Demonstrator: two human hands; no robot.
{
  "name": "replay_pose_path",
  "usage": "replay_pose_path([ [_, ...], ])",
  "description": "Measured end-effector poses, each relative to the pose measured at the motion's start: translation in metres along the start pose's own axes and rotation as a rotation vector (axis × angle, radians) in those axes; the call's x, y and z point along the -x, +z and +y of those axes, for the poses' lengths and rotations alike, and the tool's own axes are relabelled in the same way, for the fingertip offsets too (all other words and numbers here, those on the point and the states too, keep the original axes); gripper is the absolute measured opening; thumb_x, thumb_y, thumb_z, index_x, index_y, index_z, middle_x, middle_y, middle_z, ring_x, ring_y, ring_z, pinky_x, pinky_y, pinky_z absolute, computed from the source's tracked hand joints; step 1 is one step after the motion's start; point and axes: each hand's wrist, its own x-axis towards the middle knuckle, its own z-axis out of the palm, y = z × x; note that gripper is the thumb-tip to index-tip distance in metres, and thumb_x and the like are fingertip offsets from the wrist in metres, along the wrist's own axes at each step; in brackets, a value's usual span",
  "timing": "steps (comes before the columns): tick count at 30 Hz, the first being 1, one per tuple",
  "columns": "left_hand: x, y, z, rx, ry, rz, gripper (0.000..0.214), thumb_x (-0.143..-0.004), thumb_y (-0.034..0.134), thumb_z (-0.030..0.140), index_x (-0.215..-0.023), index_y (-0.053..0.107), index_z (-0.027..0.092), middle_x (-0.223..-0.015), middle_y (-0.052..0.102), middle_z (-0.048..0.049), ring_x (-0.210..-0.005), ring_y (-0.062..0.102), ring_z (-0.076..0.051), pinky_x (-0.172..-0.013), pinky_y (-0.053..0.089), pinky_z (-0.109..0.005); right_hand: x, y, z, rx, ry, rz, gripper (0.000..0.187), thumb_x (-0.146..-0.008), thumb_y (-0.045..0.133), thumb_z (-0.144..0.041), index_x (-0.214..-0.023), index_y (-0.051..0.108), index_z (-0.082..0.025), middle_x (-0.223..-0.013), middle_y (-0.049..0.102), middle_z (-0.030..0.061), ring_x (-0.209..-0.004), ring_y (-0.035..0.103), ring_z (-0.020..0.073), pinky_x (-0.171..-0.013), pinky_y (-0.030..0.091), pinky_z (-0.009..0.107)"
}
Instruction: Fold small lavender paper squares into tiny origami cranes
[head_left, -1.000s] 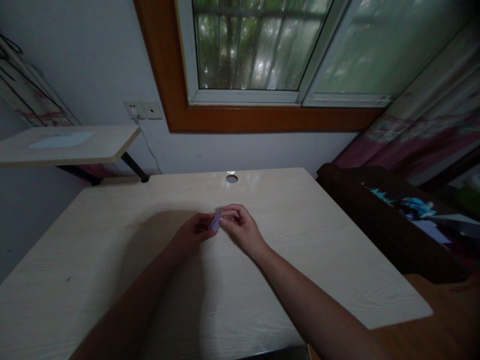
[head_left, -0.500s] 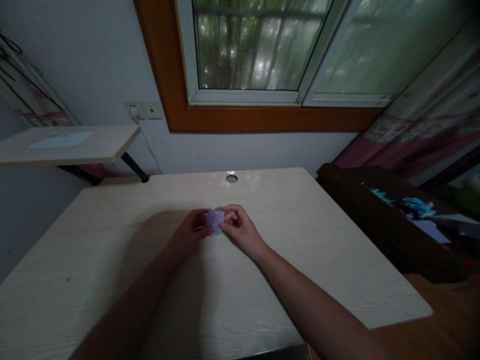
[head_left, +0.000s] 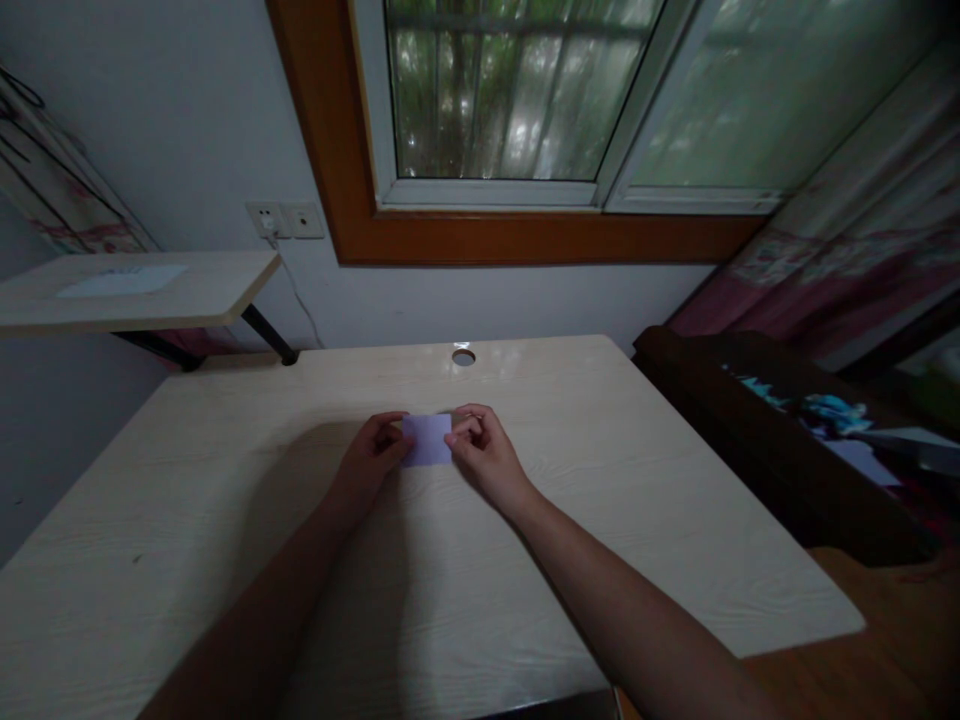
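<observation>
A small, pale purple sheet of paper (head_left: 427, 441) is spread between my two hands over the desk (head_left: 600, 490). It looks nearly flat and square-edged, facing me. My left hand (head_left: 373, 450) pinches its left edge between thumb and fingers. On the opposite side, my right hand (head_left: 482, 445) grips the right edge with the thumb in front and the fingers curled behind. Whether the paper touches the desk I cannot tell.
Behind the hands is a round cable hole (head_left: 463, 357) in the desk. A raised shelf (head_left: 225, 285) on black legs stands at the back left, bearing a white sheet (head_left: 124, 281). Right of the desk sits a dark wooden piece of furniture (head_left: 720, 430) with assorted items on it.
The paper, folded with a raised flap half a second ago, is now opened out flat and wider. My left hand has shifted slightly left; both hands still hold the paper.
</observation>
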Motion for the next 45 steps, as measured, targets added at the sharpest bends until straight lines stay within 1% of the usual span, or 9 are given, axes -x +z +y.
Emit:
replay_pose_path([
  [9,0.001,0.001,0.004,0.018,0.053,-0.021,0.043,-0.083,0.066,0.025,-0.123,0.051,0.021,-0.075,0.058,0.0031,-0.071,0.056,-0.011,-0.07,0.047,-0.024,0.0,-0.002,0.0,0.005,-0.006,0.04,0.028,-0.087,0.071,-0.028,-0.109,0.056,-0.023,-0.082,0.059,-0.0009,-0.073,0.054,0.0161,-0.069,0.04,0.026],
  [17,-0.002,-0.001,-0.002,-0.071,0.128,0.066,0.041,-0.079,0.069,0.028,-0.116,0.054,0.022,-0.11,0.059,-0.0047,-0.09,0.061,-0.015,-0.08,0.052,-0.031,0.0,-0.003,0.001,0.036,-0.013,0.002,0.029,-0.088,0.071,-0.029,-0.112,0.057,-0.022,-0.085,0.061,0.0012,-0.076,0.055,0.0175,-0.07,0.042,0.027],
  [20,-0.002,-0.004,-0.003,-0.196,0.154,0.107,0.029,-0.08,0.068,0.03,-0.106,0.058,0.02,-0.104,0.06,-0.0045,-0.094,0.06,-0.016,-0.081,0.052,-0.031,0.001,-0.003,-0.001,0.032,-0.01,0.012,0.029,-0.088,0.071,-0.029,-0.112,0.057,-0.022,-0.086,0.061,0.0016,-0.076,0.055,0.0171,-0.07,0.042,0.027],
  [23,0.0,-0.002,-0.003,-0.256,0.165,0.029,0.021,-0.083,0.066,0.032,-0.098,0.059,0.019,-0.1,0.059,-0.0046,-0.095,0.06,-0.017,-0.081,0.053,-0.032,0.0,-0.002,-0.003,-0.001,0.0,0.017,0.029,-0.087,0.072,-0.029,-0.111,0.058,-0.021,-0.087,0.061,0.0017,-0.075,0.055,0.0162,-0.068,0.043,0.026],
  [28,0.004,0.003,-0.003,-0.2,0.114,-0.19,0.035,-0.078,0.072,0.033,-0.106,0.056,0.019,-0.113,0.057,-0.0083,-0.096,0.063,-0.019,-0.082,0.055,-0.035,0.0,0.002,-0.008,-0.06,0.035,0.001,0.033,-0.084,0.074,-0.03,-0.11,0.055,-0.022,-0.089,0.061,0.0019,-0.074,0.057,0.0158,-0.068,0.045,0.025],
  [33,0.003,0.002,-0.008,-0.134,-0.042,-0.216,0.049,-0.073,0.076,0.033,-0.112,0.051,0.019,-0.096,0.065,-0.0065,-0.089,0.067,-0.02,-0.078,0.054,-0.035,0.001,0.005,-0.01,-0.062,0.071,-0.021,0.038,-0.082,0.076,-0.036,-0.108,0.052,-0.024,-0.089,0.059,0.0012,-0.073,0.057,0.0159,-0.068,0.047,0.026],
  [38,0.001,0.003,-0.011,0.018,0.021,-0.21,0.064,-0.067,0.081,0.023,-0.118,0.042,0.022,-0.103,0.062,-0.0051,-0.085,0.066,-0.016,-0.078,0.053,-0.033,0.001,0.003,-0.005,-0.095,0.049,-0.031,0.041,-0.082,0.078,-0.036,-0.11,0.051,-0.024,-0.092,0.057,0.001,-0.075,0.057,0.0155,-0.069,0.047,0.026],
  [42,0.0,0.003,-0.008,0.079,0.006,-0.243,0.077,-0.067,0.08,0.02,-0.129,0.035,0.024,-0.088,0.062,0.0016,-0.077,0.062,-0.013,-0.074,0.049,-0.027,0.0,0.001,-0.001,-0.091,0.045,-0.014,0.041,-0.082,0.078,-0.038,-0.11,0.051,-0.024,-0.093,0.057,0.0014,-0.076,0.057,0.016,-0.071,0.047,0.026],
  [45,0.0,0.002,-0.004,0.067,0.002,-0.185,0.072,-0.069,0.079,0.022,-0.128,0.037,0.022,-0.078,0.06,0.0039,-0.071,0.059,-0.011,-0.07,0.046,-0.025,0.0,0.001,-0.001,-0.094,0.052,-0.005,0.041,-0.082,0.079,-0.039,-0.109,0.051,-0.025,-0.093,0.056,0.0008,-0.075,0.057,0.0152,-0.07,0.048,0.026],
])
